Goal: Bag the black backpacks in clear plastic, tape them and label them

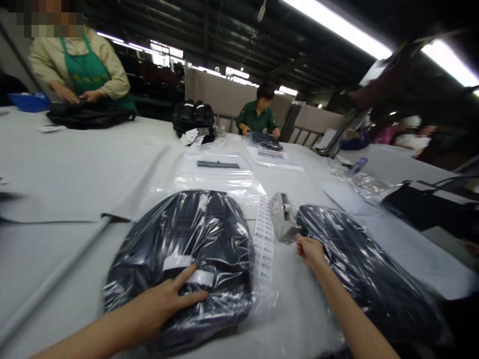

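A dark backpack in a clear plastic bag [209, 234] lies in front of me, with two white labels at its middle. My left hand [174, 301] rests on the lower part of this bag, thumb and fingers spread over the plastic. To the right stands a grey tape dispenser [283, 219]. At its front end, my right hand [310, 251] has its fingers pinched together; what is between them is too small to make out. Under my right forearm is a second bagged dark backpack [359, 259]. A strip of barcode stickers [264, 239] lies between the first backpack and the dispenser.
Flat clear bags [220, 177] lie beyond the backpack. A black backpack with tags [193, 119] stands farther back. Two co-workers handle dark bags, one in a green apron [84, 67] at the left, one in a green shirt [254, 119] at the far end. Black items [430, 209] lie right.
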A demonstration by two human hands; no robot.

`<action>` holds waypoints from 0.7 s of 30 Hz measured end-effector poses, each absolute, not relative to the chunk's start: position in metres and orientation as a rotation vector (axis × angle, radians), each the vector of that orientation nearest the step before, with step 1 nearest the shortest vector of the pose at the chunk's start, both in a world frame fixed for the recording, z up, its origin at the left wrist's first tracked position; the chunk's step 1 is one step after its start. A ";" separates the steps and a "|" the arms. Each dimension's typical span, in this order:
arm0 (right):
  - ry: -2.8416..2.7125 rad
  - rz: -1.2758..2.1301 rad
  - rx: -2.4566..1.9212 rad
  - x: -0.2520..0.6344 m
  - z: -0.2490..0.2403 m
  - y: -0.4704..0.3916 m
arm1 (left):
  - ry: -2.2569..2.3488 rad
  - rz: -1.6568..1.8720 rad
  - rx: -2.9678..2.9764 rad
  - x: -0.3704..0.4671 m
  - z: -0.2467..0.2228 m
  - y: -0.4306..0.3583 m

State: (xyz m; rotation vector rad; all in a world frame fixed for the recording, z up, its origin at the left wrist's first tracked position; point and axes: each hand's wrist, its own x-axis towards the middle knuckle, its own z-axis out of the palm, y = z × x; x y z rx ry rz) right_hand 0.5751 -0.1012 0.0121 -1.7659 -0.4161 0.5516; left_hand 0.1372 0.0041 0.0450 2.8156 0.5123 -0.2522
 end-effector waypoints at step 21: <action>-3.294 0.639 -1.241 0.356 0.126 -0.046 | 0.439 -0.288 2.917 0.139 0.060 -0.002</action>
